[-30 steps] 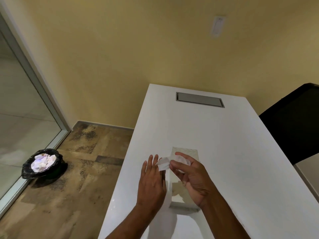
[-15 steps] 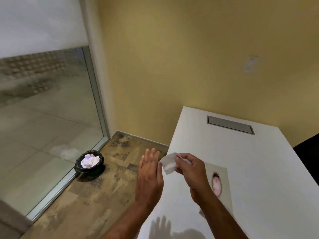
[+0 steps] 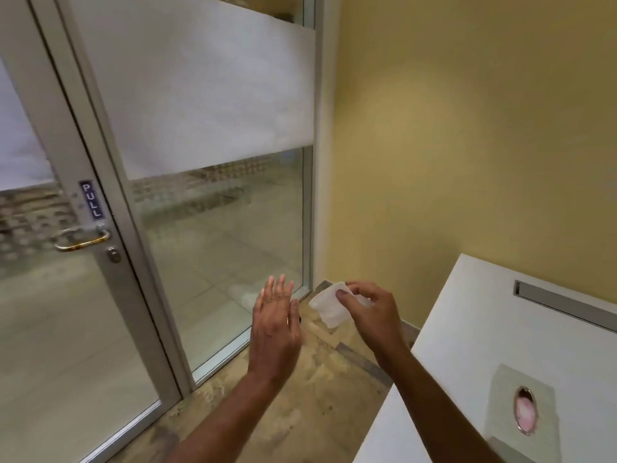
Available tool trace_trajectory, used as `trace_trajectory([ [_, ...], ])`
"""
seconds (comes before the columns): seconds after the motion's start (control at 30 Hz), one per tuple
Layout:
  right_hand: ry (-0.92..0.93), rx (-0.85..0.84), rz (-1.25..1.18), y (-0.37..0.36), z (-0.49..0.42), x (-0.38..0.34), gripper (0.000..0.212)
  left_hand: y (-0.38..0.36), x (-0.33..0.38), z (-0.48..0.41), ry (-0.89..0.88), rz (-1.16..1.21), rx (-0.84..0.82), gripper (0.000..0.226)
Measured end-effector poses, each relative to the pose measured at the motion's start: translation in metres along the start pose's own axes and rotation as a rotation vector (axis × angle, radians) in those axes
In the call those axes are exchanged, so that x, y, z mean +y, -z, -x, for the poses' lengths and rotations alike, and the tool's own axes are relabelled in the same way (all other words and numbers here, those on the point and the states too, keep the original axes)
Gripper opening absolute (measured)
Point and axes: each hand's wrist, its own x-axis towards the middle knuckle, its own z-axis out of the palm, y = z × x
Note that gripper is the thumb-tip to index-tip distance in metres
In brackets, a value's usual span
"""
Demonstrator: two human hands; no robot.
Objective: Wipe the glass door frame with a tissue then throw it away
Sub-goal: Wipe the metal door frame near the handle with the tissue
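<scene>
My right hand (image 3: 367, 312) pinches a white tissue (image 3: 329, 305) between thumb and fingers, held in the air over the floor. My left hand (image 3: 275, 325) is flat and empty just left of the tissue, fingers apart, not touching it. The glass door with its grey metal frame (image 3: 110, 182) stands at the left, with a PULL sticker (image 3: 91, 199) and a brass handle (image 3: 81, 240). A fixed glass pane with a frosted band (image 3: 207, 95) sits between the door and the yellow wall. The bin is hidden behind my left hand.
A white table (image 3: 494, 329) stands at the right with a grey cable slot (image 3: 564, 304). A tissue box (image 3: 524, 409) with an oval opening lies on it. Brown tiled floor (image 3: 300, 402) runs between table and door.
The view has swung left and up, from the table to the glass door. My right hand pulled the tissue out of the box and carried it left; my left hand left the box.
</scene>
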Motion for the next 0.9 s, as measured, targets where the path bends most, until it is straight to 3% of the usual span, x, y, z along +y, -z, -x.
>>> trace_trajectory([
  [0.17,-0.083,-0.125,-0.25,-0.078,-0.009,-0.041,0.018,0.069,-0.06,-0.025,-0.013,-0.084,0.075,0.044],
  [0.43,-0.132,-0.327,-0.368,-0.216,-0.034,-0.092,0.022,0.157,-0.163,-0.083,0.026,-0.198,0.136,0.044],
  [0.67,0.095,-0.441,0.011,-0.298,-0.056,-0.111,0.022,0.195,-0.225,-0.112,0.043,-0.294,0.173,0.044],
  [0.77,0.273,-0.338,0.214,-0.322,-0.063,-0.118,0.02,0.204,-0.246,-0.121,0.048,-0.332,0.195,0.043],
  [0.9,0.21,-0.559,-0.069,-0.348,-0.082,-0.13,0.025,0.216,-0.269,-0.139,0.052,-0.409,0.233,0.045],
])
